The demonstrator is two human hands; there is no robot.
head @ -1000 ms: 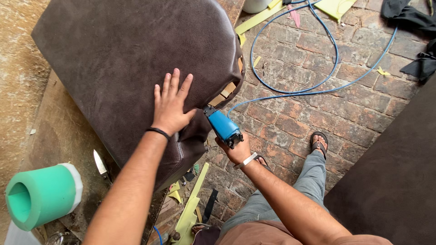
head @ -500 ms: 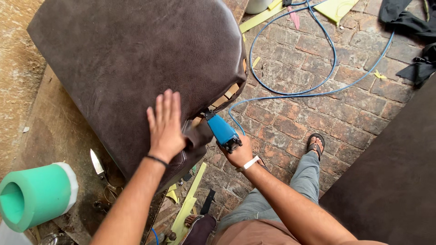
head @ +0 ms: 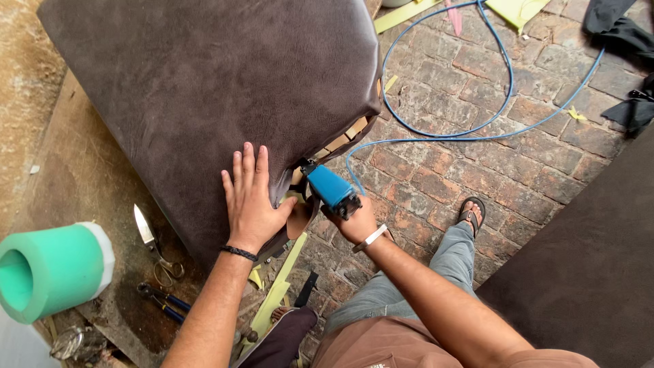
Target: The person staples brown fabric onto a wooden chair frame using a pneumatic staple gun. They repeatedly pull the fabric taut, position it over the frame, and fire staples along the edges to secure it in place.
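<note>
A large cushion covered in dark brown leather (head: 204, 88) lies on a worn workbench (head: 82, 184). My left hand (head: 251, 201) presses flat on the leather near its lower corner, fingers together. My right hand (head: 354, 219) grips a blue pneumatic staple gun (head: 330, 187) with its nose against the cushion's edge, where the pale wooden frame (head: 344, 140) shows under the leather. A blue air hose (head: 436, 129) runs from the gun in loops across the brick floor.
A roll of green foam (head: 48, 269) stands at the left. Scissors (head: 155, 249) and blue-handled pliers (head: 162, 301) lie on the bench. Yellow-green foam strips (head: 279, 289) lie below. Another dark brown panel (head: 586, 272) fills the right. Black cloth (head: 627, 41) lies top right.
My left hand has slid down the leather towards the corner and its fingers have closed together. The staple gun has shifted slightly along the cushion's edge.
</note>
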